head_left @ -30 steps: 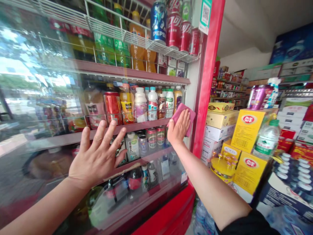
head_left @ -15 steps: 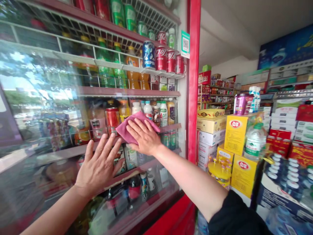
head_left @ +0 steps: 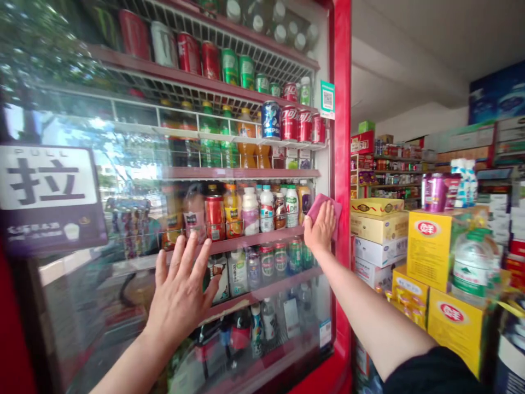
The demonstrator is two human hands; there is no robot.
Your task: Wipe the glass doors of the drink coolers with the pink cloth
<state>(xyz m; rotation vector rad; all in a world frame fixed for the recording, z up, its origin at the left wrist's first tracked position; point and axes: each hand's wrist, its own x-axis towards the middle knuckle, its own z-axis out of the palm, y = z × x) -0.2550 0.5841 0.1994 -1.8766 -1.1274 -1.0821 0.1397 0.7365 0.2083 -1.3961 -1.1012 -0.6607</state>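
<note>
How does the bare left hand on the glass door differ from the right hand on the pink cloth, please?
The left hand holds nothing, fingers spread; the right hand presses the pink cloth, fingers closer. The left sits lower on the glass door; the right higher, beside the red frame. Both lie flat.

Free path: glass door (head_left: pixel 102 295) face between left hand (head_left: pixel 180 295) and right hand (head_left: pixel 322 227);
Barrier: glass door, closed in front of drink bottles (head_left: pixel 256 210);
Right limit: red door frame (head_left: pixel 342 137), just beside right hand;

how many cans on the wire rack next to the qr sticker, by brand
Pepsi can: 1
Coca-Cola can: 3
Total: 4
</note>
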